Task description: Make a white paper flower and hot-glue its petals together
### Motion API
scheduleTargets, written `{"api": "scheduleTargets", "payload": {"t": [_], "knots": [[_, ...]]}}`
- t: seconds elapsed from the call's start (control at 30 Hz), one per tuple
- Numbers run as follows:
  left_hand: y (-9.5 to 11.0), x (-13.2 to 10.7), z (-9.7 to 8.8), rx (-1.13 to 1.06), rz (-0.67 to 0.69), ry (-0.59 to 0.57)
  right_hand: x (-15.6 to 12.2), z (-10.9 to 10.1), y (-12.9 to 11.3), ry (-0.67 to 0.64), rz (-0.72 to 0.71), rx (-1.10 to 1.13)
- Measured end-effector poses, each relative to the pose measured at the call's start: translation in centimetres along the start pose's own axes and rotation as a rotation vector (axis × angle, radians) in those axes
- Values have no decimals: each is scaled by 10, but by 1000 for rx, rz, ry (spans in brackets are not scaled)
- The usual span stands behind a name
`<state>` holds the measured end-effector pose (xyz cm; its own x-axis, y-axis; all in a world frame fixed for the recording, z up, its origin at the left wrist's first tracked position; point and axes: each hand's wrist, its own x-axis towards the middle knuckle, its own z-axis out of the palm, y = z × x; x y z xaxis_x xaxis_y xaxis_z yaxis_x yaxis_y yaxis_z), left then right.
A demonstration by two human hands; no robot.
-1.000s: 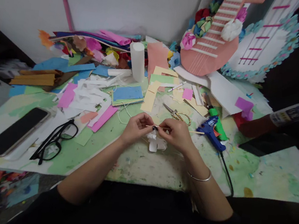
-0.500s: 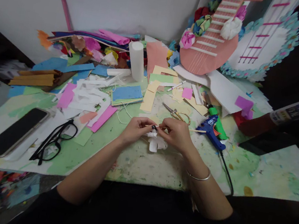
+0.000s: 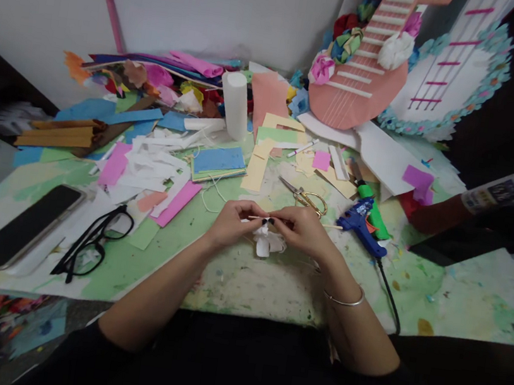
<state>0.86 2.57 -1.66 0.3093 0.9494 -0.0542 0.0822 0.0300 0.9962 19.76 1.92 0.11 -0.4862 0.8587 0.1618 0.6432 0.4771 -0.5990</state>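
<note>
My left hand and my right hand meet over the table, fingertips pinched together. Between them they hold a thin pale wooden stick, which pokes out past my right hand towards the glue gun. Just below my thumbs hangs a piece of white paper with petal-like folds; how it joins the stick is hidden by my fingers. Gold-handled scissors lie just beyond my right hand. A blue glue gun rests to its right.
Black glasses and a phone lie at left. Paper scraps and a white roll fill the far side. A pink paper guitar leans at the back, and a dark bottle stands at right.
The stick's right end has moved a little left, away from the glue gun. My right fingertips have come closer to my left thumb, and the white paper has shifted slightly.
</note>
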Motion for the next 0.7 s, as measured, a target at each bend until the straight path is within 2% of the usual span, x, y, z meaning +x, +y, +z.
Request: {"api": "scheduleTargets", "payload": {"t": [0.23, 0.43, 0.7], "knots": [[1, 0, -2, -28, 11, -19, 0, -1, 2, 37, -18, 17], [3, 1, -3, 51, 13, -23, 0, 0, 1, 48, 9, -38], [2, 1, -2, 52, 18, 15, 2, 1, 1, 1, 14, 62]]}}
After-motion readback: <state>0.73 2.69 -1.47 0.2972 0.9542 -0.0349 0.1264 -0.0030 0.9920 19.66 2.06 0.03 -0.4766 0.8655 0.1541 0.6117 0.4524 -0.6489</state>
